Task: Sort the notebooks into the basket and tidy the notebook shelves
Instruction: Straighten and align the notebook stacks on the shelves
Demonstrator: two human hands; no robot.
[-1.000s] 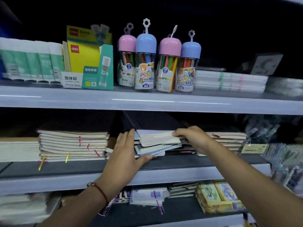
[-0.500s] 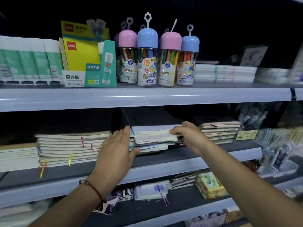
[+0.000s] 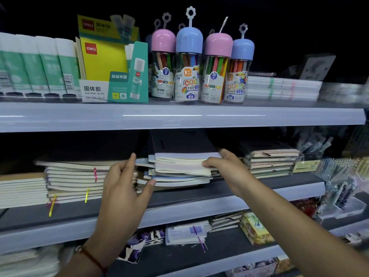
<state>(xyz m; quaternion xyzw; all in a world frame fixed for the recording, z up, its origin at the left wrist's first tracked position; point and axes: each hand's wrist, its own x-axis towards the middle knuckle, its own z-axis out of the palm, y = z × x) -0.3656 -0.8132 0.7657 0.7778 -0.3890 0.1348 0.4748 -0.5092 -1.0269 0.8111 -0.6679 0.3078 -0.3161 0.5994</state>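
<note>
Middle stack: edges sitting squarer than a second ago. Left hand, fingers straight, bracing its side; right hand pinching upper notebooks. Straightening nearing completion.

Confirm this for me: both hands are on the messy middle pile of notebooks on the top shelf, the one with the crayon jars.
Not quite. Both the left hand and the right hand are at the messy middle pile of notebooks, but the head view shows that pile on the middle shelf, one level below the crayon jars.
</note>
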